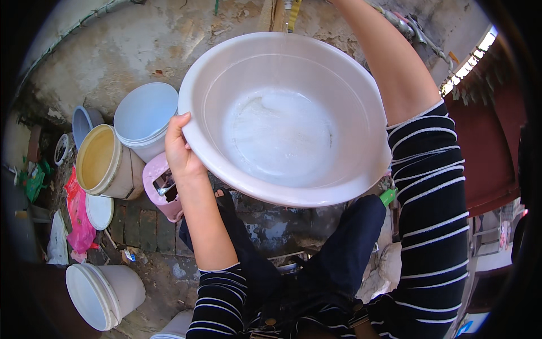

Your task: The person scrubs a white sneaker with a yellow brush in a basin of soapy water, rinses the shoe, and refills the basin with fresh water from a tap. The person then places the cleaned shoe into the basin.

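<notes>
My left hand [182, 148] grips the left rim of a large white plastic basin [279, 127], its thumb over the edge. The basin is held up in front of me, tilted so that its inside shows; there is little or no water to be made out on its bottom. A thin stream falls into it at the far rim, below a tap's spout [288, 5] at the top of the view. My right forearm reaches up past the basin's right side, and the right hand lies beyond the top edge, out of view.
On the left stand a white bucket [146, 112], a yellowed bucket [99, 159], a grey-blue basin [82, 123] and a pink plastic stool [159, 169] with a phone [164, 183] on it. A pink plastic bag [80, 222] and another white bucket [87, 296] lie nearer. A stained wall rises behind.
</notes>
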The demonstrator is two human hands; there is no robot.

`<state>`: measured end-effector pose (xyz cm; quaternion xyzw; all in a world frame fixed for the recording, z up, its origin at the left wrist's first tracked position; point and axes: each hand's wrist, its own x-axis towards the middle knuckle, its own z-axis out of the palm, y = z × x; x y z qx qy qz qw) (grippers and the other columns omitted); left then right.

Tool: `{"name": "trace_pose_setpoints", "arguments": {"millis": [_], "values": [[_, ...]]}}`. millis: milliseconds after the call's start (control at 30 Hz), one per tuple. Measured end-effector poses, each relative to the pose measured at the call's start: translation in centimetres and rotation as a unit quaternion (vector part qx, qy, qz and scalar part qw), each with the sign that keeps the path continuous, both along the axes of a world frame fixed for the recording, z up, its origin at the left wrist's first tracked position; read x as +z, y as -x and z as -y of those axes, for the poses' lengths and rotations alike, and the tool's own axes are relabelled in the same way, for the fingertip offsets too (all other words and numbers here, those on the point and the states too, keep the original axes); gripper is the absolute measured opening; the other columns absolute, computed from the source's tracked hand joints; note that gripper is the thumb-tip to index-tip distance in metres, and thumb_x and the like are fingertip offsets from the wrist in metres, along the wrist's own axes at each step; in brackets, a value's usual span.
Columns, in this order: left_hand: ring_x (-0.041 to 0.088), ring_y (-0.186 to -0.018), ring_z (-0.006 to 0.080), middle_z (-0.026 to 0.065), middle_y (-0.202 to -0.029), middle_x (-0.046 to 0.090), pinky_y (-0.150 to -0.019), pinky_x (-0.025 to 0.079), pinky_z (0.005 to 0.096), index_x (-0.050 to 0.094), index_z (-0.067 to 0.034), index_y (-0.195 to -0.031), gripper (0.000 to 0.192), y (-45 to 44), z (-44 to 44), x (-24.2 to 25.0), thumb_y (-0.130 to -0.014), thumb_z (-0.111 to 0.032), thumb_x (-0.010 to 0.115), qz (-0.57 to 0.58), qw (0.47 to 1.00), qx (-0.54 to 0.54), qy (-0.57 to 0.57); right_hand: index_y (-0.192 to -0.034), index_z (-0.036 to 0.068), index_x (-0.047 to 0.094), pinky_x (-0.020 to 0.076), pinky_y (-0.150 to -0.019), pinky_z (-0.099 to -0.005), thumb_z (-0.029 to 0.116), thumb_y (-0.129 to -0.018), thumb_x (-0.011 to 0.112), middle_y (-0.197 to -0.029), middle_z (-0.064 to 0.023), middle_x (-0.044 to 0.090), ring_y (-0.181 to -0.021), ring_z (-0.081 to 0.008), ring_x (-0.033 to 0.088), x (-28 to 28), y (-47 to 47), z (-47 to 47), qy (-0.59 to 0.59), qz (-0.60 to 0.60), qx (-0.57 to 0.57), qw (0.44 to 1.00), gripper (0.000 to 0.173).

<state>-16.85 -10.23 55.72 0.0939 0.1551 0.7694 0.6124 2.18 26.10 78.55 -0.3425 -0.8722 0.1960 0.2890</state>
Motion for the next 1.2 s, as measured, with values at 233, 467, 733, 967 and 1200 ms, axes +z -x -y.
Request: {"name": "trace_pose_setpoints", "arguments": {"millis": [233,467,733,967,1200], "values": [[0.036,-0.039,0.0022,0.0042,-0.076,0.058,-0.035,0.031,0.0124,0.053,0.001,-0.097,0.022,-4.6,-3.3,-0.9,-0.077,-0.006,0.054,-0.009,0.998,0.047,-0.050,-0.105,0.007,0.065,0.0430,-0.056,-0.0288,0.028,-0.091,0.054,-0.081,-0.0003,0.061,-0.066,-0.0110,0.051,-0.4,0.5,-0.7,0.008,-0.016,-0.001,1.000,0.028],[0.034,-0.036,0.0017,0.0063,-0.078,0.063,-0.036,0.032,0.0120,0.055,0.006,-0.097,0.025,-6.7,-5.4,-1.6,-0.078,-0.010,0.052,0.009,0.995,0.024,-0.096,-0.105,0.007,0.065,0.0441,-0.057,-0.0311,0.028,-0.091,0.053,-0.081,-0.0019,0.062,-0.069,-0.0135,0.053,-0.3,0.5,0.4,-0.043,0.004,-0.017,0.999,0.028],[0.062,-0.095,0.0288,0.0176,-0.105,0.062,-0.090,0.048,0.0391,0.052,0.006,-0.114,0.043,-8.1,-8.4,-3.7,-0.076,-0.014,0.053,0.028,0.993,-0.011,-0.112,-0.109,0.007,0.064,0.0449,-0.058,-0.0303,0.029,-0.090,0.052,-0.086,-0.0031,0.064,-0.070,-0.0133,0.054,-0.8,0.6,0.0,-0.075,-0.029,0.017,0.997,0.031],[0.039,-0.042,0.0033,0.0050,-0.081,0.058,-0.037,0.032,0.0137,0.052,-0.003,-0.096,0.020,-10.2,-8.2,-1.5,-0.077,-0.008,0.053,-0.002,0.984,0.092,-0.153,-0.109,0.006,0.064,0.0460,-0.065,-0.0306,0.026,-0.092,0.052,-0.087,-0.0029,0.065,-0.072,-0.0136,0.056,-0.9,0.8,-0.9,-0.071,-0.019,0.002,0.997,0.029],[0.042,-0.045,0.0032,0.0043,-0.083,0.058,-0.038,0.032,0.0129,0.052,-0.002,-0.098,0.021,-9.2,-6.7,0.6,-0.077,-0.003,0.052,-0.095,0.969,0.183,-0.137,-0.112,0.007,0.063,0.0464,-0.072,-0.0321,0.023,-0.094,0.050,-0.091,-0.0033,0.064,-0.080,-0.0154,0.058,-0.4,0.7,0.7,0.078,-0.042,-0.017,0.996,0.027]]}}
